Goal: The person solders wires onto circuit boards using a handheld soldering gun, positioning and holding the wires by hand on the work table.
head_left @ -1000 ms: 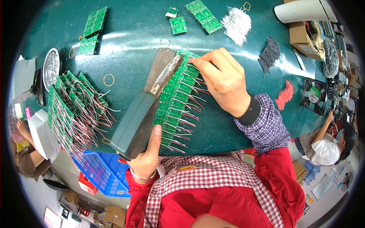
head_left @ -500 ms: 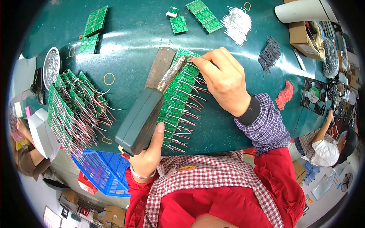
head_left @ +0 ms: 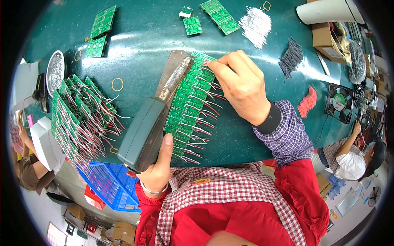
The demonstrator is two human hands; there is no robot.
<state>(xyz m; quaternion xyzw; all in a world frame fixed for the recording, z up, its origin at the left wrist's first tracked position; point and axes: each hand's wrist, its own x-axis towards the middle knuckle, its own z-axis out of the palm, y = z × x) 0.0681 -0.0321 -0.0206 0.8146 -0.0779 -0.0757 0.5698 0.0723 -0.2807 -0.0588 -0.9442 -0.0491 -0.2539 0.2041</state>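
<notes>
My left hand (head_left: 158,174) is closed round the handle of a dark green soldering gun (head_left: 141,135). Its metal tip points up and away, just left of the far end of a long green circuit board (head_left: 180,115). Along the board's right edge stands a row of short white, black and red wires (head_left: 209,111). At the far end, my right hand (head_left: 244,88) pinches a red wire (head_left: 206,63) against the board between thumb and forefinger; its other fingers are curled. A flat brownish metal plate (head_left: 167,69) lies partly under the gun and board.
Wired boards (head_left: 63,115) are heaped at left, beside an oval dish (head_left: 55,71). Bare boards (head_left: 220,17) lie at the back. White wires (head_left: 255,28), black wires (head_left: 291,58), red wires (head_left: 307,101) and a fan (head_left: 340,103) sit at right. People work on both sides.
The soldering gun has shifted left and slightly toward me, its tip moving off the wire at the board's far end. My right hand has stayed almost still.
</notes>
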